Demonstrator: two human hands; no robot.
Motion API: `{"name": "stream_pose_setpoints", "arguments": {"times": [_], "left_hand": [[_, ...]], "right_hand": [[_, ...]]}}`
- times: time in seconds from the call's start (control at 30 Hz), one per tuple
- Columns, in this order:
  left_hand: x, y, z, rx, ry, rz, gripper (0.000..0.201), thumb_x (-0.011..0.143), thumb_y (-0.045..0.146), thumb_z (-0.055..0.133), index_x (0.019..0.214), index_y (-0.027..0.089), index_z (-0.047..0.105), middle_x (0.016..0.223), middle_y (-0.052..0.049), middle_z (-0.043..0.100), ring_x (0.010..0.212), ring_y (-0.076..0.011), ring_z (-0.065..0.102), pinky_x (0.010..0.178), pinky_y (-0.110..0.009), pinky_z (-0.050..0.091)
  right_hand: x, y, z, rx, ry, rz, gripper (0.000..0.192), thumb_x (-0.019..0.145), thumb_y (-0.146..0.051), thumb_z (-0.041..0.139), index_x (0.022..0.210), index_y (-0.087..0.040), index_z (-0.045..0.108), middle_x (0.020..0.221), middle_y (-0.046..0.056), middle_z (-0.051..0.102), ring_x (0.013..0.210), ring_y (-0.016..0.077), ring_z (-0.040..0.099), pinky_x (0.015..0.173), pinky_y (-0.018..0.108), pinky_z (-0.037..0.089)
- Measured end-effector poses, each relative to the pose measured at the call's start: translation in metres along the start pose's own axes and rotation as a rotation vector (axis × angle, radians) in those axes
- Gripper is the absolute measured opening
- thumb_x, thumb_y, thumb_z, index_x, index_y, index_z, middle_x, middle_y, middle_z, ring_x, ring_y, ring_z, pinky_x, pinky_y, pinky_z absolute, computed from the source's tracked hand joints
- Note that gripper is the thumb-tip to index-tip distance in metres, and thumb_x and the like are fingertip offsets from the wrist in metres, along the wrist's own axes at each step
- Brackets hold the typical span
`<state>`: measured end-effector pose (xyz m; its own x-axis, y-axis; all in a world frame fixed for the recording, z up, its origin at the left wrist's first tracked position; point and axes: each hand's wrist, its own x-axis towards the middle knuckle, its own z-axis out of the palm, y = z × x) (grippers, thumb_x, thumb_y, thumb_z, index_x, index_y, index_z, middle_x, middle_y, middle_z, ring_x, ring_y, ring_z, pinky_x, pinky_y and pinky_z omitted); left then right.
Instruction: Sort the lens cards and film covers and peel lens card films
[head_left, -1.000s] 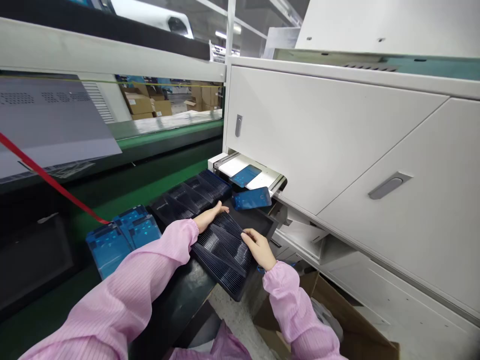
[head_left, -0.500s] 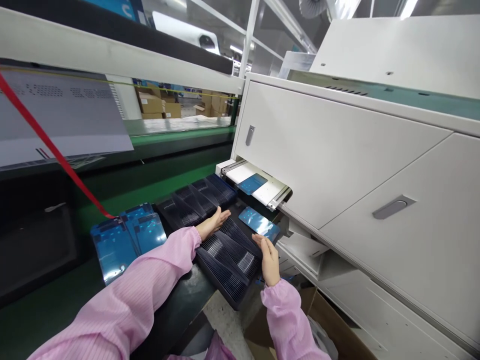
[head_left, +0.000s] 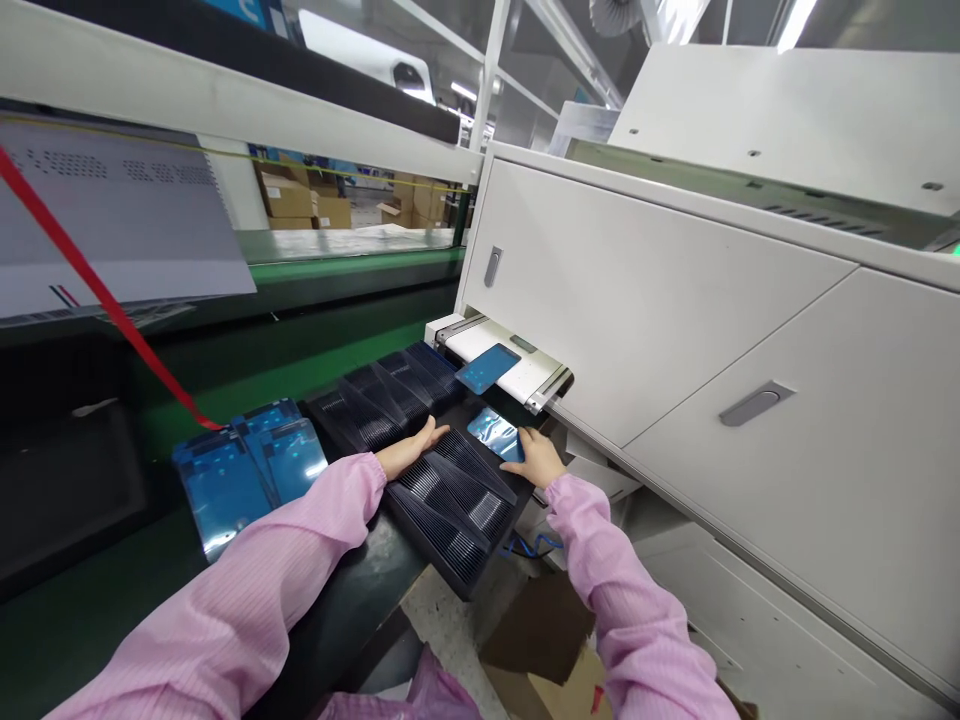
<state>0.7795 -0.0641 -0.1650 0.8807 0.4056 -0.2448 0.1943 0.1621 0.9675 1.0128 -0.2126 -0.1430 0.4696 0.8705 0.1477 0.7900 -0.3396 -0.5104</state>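
Note:
My right hand (head_left: pixel 538 460) has its thumb and fingers about the near end of a blue, shiny, phone-sized panel (head_left: pixel 491 430), which lies beside the black slotted rack (head_left: pixel 457 505). On that rack's far side rests my left hand (head_left: pixel 411 450), fingers stretched out and holding nothing. Beyond it is another section of black slotted rack (head_left: pixel 386 395). A second blue panel (head_left: pixel 487 370) lies on the white conveyor belt (head_left: pixel 525 375), overhanging its end toward the rack. To the left, several blue film-covered panels (head_left: pixel 251 470) lie overlapping.
A large white machine cabinet (head_left: pixel 645 290) stands at the right, with the conveyor coming out of it. A red strap (head_left: pixel 105 290) hangs at the left before a grey sheet (head_left: pixel 120 220). Below is an open cardboard box (head_left: pixel 540 630). A black tray (head_left: pixel 67 490) is far left.
My right hand has moved up and closed on the near end of the blue panel. The panel on the belt has slid out toward the rack. My left hand stays at the rack.

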Motion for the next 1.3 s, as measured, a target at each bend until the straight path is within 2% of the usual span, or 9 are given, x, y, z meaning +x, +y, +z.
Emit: {"name": "stream_pose_setpoints", "arguments": {"times": [0.13,0.23,0.4,0.53,0.67,0.87,0.97,1.07,1.3], "left_hand": [[-0.01,-0.004,-0.001,-0.021,0.027,0.004,0.079,0.087,0.062,-0.001,0.146,0.013,0.021,0.151,-0.008,0.025,0.137,-0.0171,0.026,0.114,-0.029,0.02],[-0.019,-0.005,-0.001,-0.029,0.039,-0.002,0.083,0.086,0.066,0.001,0.144,0.014,0.027,0.149,-0.007,0.03,0.137,-0.0183,0.027,0.114,-0.03,0.018],[-0.028,0.0,0.0,-0.043,0.039,-0.001,0.081,0.085,0.068,0.006,0.142,0.017,0.033,0.149,-0.006,0.031,0.137,-0.0189,0.028,0.115,-0.032,0.017],[-0.037,0.006,-0.003,-0.063,0.055,0.05,0.082,0.085,0.067,0.001,0.145,0.016,0.024,0.149,-0.008,0.031,0.138,-0.0189,0.026,0.114,-0.036,0.016],[-0.058,0.001,-0.002,-0.072,0.111,0.076,0.084,0.084,0.069,0.004,0.143,0.016,0.031,0.147,-0.01,0.035,0.137,-0.0231,0.029,0.113,-0.041,0.017],[-0.065,-0.01,0.011,-0.034,0.199,0.133,0.077,0.086,0.068,0.016,0.133,0.016,0.048,0.142,-0.008,0.044,0.132,-0.0212,0.038,0.112,-0.034,0.025],[-0.064,-0.007,0.011,0.018,0.26,0.171,0.073,0.088,0.064,0.016,0.129,0.015,0.051,0.14,-0.009,0.048,0.131,-0.0204,0.041,0.112,-0.034,0.026],[-0.075,-0.002,0.011,0.089,0.359,0.224,0.063,0.087,0.06,0.033,0.126,0.014,0.053,0.137,-0.011,0.051,0.13,-0.0224,0.041,0.113,-0.037,0.022],[-0.151,0.009,0.008,0.269,0.326,0.361,0.039,0.087,0.045,0.049,0.117,0.021,0.059,0.122,-0.007,0.063,0.113,-0.023,0.057,0.102,-0.039,0.041]], "right_hand": [[-0.005,0.0,-0.004,-0.078,-0.105,0.023,0.079,0.062,-0.046,0.075,0.127,-0.009,0.05,0.124,0.023,0.054,0.118,0.0387,0.047,0.104,0.051,0.026],[-0.019,0.0,-0.019,-0.038,-0.179,0.047,0.07,0.075,-0.047,0.062,0.134,-0.014,0.043,0.119,0.019,0.058,0.112,0.0347,0.053,0.099,0.049,0.034],[-0.033,-0.003,-0.04,0.197,-0.403,0.054,0.046,0.086,-0.047,0.044,0.122,-0.021,0.056,0.105,0.009,0.068,0.092,0.0228,0.066,0.082,0.036,0.05],[-0.028,-0.012,-0.028,0.354,-0.531,0.071,0.053,0.091,-0.045,0.026,0.105,-0.012,0.065,0.09,0.011,0.072,0.076,0.0206,0.069,0.07,0.034,0.055],[-0.021,-0.019,-0.007,0.38,-0.53,0.049,0.047,0.086,-0.047,0.038,0.098,-0.015,0.069,0.096,0.008,0.072,0.09,0.0251,0.067,0.083,0.039,0.052],[-0.021,-0.029,0.012,0.377,-0.547,-0.031,0.049,0.081,-0.054,0.05,0.111,-0.019,0.067,0.12,0.006,0.064,0.122,0.0281,0.05,0.11,0.042,0.028],[-0.022,-0.029,0.014,0.396,-0.565,-0.065,0.055,0.083,-0.059,0.046,0.117,-0.021,0.064,0.123,0.005,0.062,0.121,0.0261,0.05,0.109,0.041,0.031],[-0.023,-0.027,0.012,0.395,-0.543,-0.075,0.057,0.082,-0.063,0.045,0.114,-0.02,0.065,0.121,0.006,0.063,0.117,0.0259,0.054,0.106,0.041,0.035],[-0.025,-0.024,0.002,0.388,-0.482,-0.05,0.05,0.08,-0.057,0.051,0.104,-0.016,0.068,0.095,0.006,0.071,0.093,0.0251,0.063,0.087,0.039,0.048]]}}
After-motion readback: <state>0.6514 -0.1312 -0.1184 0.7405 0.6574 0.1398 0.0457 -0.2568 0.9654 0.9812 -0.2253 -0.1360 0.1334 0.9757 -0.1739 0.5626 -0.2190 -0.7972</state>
